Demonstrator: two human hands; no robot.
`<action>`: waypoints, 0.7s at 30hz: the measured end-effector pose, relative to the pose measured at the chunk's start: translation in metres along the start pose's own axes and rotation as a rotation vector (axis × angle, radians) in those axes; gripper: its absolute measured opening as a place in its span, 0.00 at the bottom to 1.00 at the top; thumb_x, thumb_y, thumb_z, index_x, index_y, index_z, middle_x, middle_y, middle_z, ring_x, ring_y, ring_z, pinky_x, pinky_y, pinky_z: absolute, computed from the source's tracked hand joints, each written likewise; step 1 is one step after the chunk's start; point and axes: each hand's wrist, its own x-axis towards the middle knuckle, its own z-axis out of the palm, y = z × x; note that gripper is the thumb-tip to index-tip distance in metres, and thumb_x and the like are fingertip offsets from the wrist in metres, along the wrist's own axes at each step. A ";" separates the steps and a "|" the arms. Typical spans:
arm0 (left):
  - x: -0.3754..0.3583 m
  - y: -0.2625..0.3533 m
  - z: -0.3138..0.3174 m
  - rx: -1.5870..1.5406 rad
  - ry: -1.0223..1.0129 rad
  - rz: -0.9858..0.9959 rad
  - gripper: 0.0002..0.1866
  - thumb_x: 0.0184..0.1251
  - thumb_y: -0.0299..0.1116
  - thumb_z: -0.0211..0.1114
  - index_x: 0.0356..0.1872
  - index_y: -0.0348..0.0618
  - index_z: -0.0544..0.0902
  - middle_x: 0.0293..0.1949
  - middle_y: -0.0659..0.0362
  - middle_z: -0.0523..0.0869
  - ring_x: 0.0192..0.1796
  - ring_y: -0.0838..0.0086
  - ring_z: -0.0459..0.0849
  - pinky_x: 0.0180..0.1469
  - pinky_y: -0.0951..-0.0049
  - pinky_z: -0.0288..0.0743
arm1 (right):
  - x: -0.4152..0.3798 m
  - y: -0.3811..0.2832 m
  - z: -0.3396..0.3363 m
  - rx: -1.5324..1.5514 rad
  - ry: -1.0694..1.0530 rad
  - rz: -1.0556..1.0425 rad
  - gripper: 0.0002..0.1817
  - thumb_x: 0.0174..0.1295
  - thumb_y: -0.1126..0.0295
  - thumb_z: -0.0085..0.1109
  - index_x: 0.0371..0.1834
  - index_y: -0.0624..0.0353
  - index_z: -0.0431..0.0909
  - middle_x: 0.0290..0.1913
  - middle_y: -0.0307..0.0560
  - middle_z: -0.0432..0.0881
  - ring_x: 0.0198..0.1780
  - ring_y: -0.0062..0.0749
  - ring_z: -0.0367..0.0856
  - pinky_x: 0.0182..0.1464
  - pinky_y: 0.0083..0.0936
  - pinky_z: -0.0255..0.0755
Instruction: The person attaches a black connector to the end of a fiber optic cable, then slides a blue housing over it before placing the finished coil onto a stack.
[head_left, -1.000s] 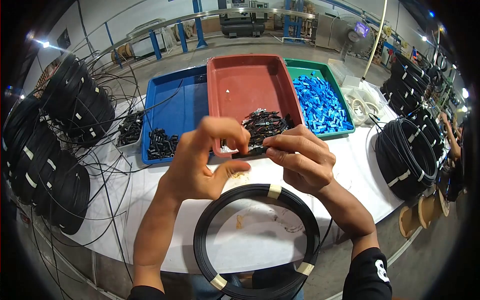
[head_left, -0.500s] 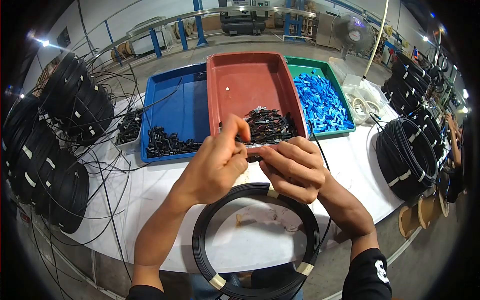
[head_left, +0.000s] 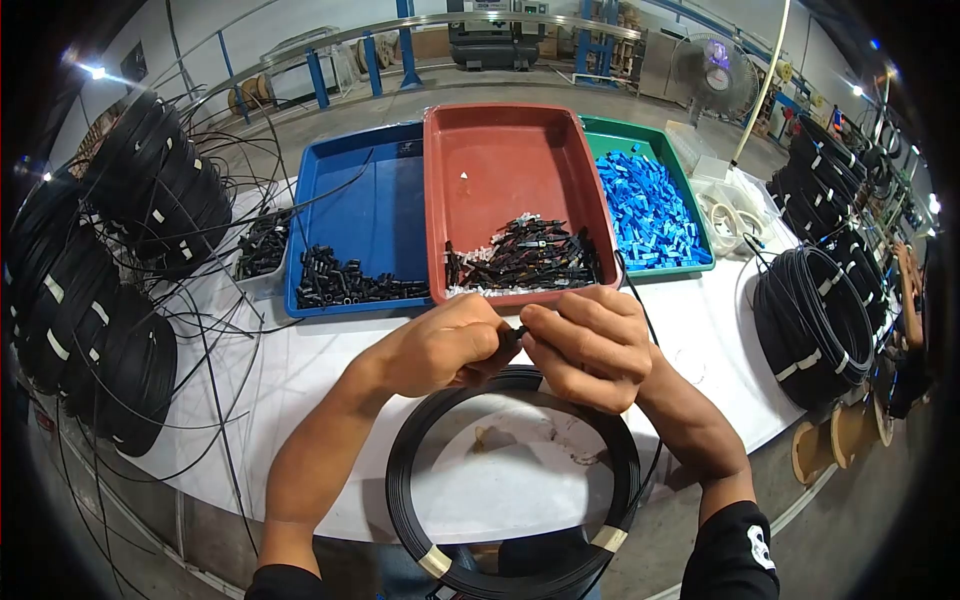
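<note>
My left hand [head_left: 450, 345] is closed, fingers curled around a small black connector part [head_left: 515, 334] that shows only in the gap between my hands. My right hand [head_left: 590, 345] pinches the other side of it, apparently on the end of a black cable [head_left: 655, 345]. That cable loops up behind my right knuckles and runs down past my wrist. Below both hands lies a coil of black cable [head_left: 402, 480], bound with pale tape and overhanging the near table edge. Most of the held piece is hidden by my fingers.
Beyond my hands stand a red tray [head_left: 500, 150] with black connector pieces, a blue tray [head_left: 365, 210] with black sleeves, and a green tray [head_left: 708, 262] of blue clips. Cable coils [head_left: 90, 350] crowd the left; another coil [head_left: 805, 320] stands right. Loose cables cross the table's left side.
My left hand has come down from its raised position, its index finger now curled in beside my right hand. The right hand stays nearly in place. The view has shifted slightly.
</note>
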 end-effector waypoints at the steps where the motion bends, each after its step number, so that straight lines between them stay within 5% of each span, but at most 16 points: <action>1: 0.002 0.001 0.001 0.092 -0.007 0.108 0.18 0.62 0.35 0.50 0.16 0.35 0.73 0.13 0.59 0.72 0.15 0.76 0.68 0.19 0.70 0.61 | 0.001 0.000 -0.001 0.031 -0.015 0.057 0.10 0.40 0.74 0.67 0.29 0.62 0.80 0.38 0.52 0.85 0.31 0.33 0.81 0.28 0.23 0.69; 4: 0.002 -0.001 0.008 0.171 0.090 0.200 0.13 0.63 0.31 0.54 0.20 0.35 0.75 0.14 0.57 0.70 0.15 0.71 0.67 0.21 0.68 0.61 | -0.001 0.004 -0.004 0.049 -0.037 0.103 0.14 0.43 0.71 0.68 0.35 0.64 0.83 0.37 0.51 0.84 0.29 0.31 0.80 0.27 0.23 0.69; 6: 0.000 -0.005 0.023 0.224 0.212 0.201 0.14 0.59 0.34 0.49 0.18 0.37 0.73 0.15 0.65 0.69 0.16 0.82 0.61 0.18 0.74 0.55 | -0.005 0.004 -0.005 0.104 -0.055 0.187 0.17 0.43 0.71 0.67 0.38 0.65 0.83 0.36 0.51 0.83 0.28 0.32 0.78 0.28 0.25 0.70; 9: -0.001 -0.009 0.028 0.629 0.392 0.461 0.10 0.59 0.23 0.61 0.20 0.36 0.73 0.14 0.57 0.68 0.18 0.60 0.70 0.23 0.59 0.62 | 0.005 0.002 -0.015 0.194 -0.133 0.304 0.16 0.45 0.75 0.67 0.40 0.66 0.82 0.36 0.51 0.84 0.28 0.35 0.81 0.29 0.28 0.73; 12: -0.005 0.000 0.032 0.681 0.401 0.367 0.12 0.59 0.25 0.61 0.17 0.37 0.72 0.15 0.54 0.69 0.19 0.59 0.71 0.24 0.55 0.63 | 0.016 -0.001 -0.024 0.433 -0.250 0.520 0.18 0.45 0.83 0.65 0.43 0.66 0.83 0.36 0.50 0.86 0.30 0.38 0.85 0.31 0.30 0.77; 14: -0.001 -0.008 0.027 0.951 0.476 0.576 0.13 0.58 0.26 0.61 0.16 0.35 0.72 0.14 0.51 0.67 0.18 0.56 0.70 0.24 0.56 0.63 | 0.018 -0.003 -0.028 0.592 -0.337 0.778 0.20 0.46 0.88 0.64 0.45 0.63 0.84 0.35 0.49 0.87 0.33 0.38 0.87 0.33 0.31 0.79; 15: 0.001 -0.006 0.024 0.952 0.475 0.581 0.13 0.58 0.26 0.61 0.16 0.35 0.72 0.14 0.51 0.67 0.18 0.56 0.70 0.24 0.56 0.63 | 0.022 -0.002 -0.026 0.518 -0.295 0.770 0.14 0.47 0.88 0.69 0.35 0.58 0.86 0.32 0.44 0.87 0.29 0.30 0.86 0.28 0.26 0.76; 17: 0.003 -0.001 0.017 0.507 0.299 0.284 0.12 0.56 0.27 0.58 0.16 0.33 0.72 0.14 0.48 0.69 0.16 0.53 0.69 0.24 0.56 0.61 | 0.021 0.002 -0.026 0.460 -0.245 0.687 0.13 0.47 0.86 0.71 0.35 0.59 0.86 0.32 0.44 0.87 0.29 0.30 0.85 0.28 0.26 0.76; 21: 0.006 0.000 0.022 0.511 0.337 0.228 0.15 0.55 0.34 0.51 0.16 0.34 0.75 0.12 0.54 0.73 0.15 0.65 0.70 0.21 0.68 0.61 | 0.011 0.003 -0.018 0.320 -0.168 0.512 0.14 0.48 0.84 0.70 0.39 0.60 0.85 0.33 0.45 0.87 0.29 0.32 0.84 0.28 0.27 0.76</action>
